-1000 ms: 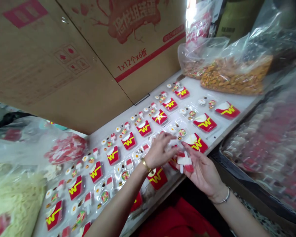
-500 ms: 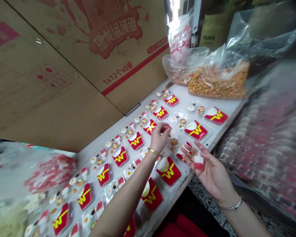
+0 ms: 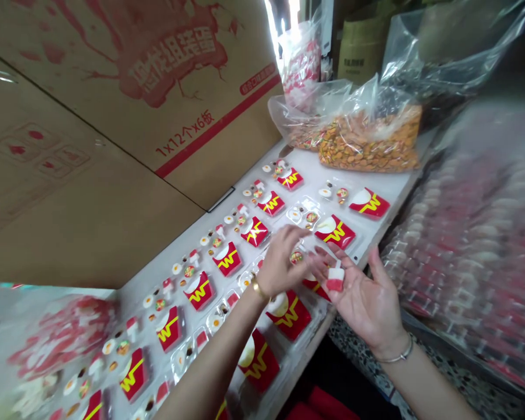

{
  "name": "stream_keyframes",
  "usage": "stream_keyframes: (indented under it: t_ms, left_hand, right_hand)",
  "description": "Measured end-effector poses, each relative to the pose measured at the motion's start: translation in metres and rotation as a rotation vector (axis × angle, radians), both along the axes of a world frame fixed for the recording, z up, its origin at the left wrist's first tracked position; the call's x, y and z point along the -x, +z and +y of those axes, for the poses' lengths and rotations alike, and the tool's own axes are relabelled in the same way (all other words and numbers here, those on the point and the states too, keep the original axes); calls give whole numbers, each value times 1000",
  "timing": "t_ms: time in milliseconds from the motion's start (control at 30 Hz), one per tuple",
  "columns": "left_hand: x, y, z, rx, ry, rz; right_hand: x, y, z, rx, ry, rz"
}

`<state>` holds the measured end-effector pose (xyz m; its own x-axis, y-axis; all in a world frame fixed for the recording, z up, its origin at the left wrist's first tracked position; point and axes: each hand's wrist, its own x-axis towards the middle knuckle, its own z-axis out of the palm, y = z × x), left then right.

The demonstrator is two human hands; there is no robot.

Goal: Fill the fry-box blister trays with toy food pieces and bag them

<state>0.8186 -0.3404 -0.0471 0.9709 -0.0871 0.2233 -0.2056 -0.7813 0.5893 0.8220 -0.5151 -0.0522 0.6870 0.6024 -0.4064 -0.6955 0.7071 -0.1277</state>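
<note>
My right hand (image 3: pixel 365 306) is palm up, fingers stretched out. On its fingers rests a small red-and-white cup-shaped piece (image 3: pixel 335 279) with a thin white stem. Over those fingertips reaches my left hand (image 3: pixel 286 262); motion blur hides whether its fingers hold anything. Below and around both hands lie clear blister trays with red cartons marked in yellow, such as this carton (image 3: pixel 335 232). Beside the cartons, the trays hold little fried-egg pieces (image 3: pixel 294 216), round pizza-like pieces (image 3: pixel 312 217) and red-and-white pieces (image 3: pixel 242 209).
A large cardboard box (image 3: pixel 166 122) stands along the table's (image 3: pixel 304 185) far side. Plastic bags of orange pieces (image 3: pixel 370 143) sit at the back. A bag of red-and-white pieces (image 3: pixel 65 332) lies at left. Stacked clear trays (image 3: pixel 468 233) fill the right.
My left hand has moved from over the trays towards my right hand and now overlaps its fingertips. The red-and-white piece stays on my right fingers. The view has shifted slightly.
</note>
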Motion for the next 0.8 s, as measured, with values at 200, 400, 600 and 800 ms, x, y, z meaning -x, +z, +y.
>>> stream_keyframes:
  t_ms: [200, 400, 600, 800]
  left_hand:
    - [19, 12, -18, -83, -306, -74]
    - [-51, -13, 1, 337, 230, -81]
    - [-141, -45, 21, 365, 397, 136]
    - [-155, -64, 18, -90, 589, 175]
  right_hand:
    - [-7, 3, 11, -71, 21, -23]
    - [-10, -3, 9, 63, -53, -119]
    - [-18, -14, -9, 187, -94, -124]
    - [-16, -18, -16, 226, -95, -133]
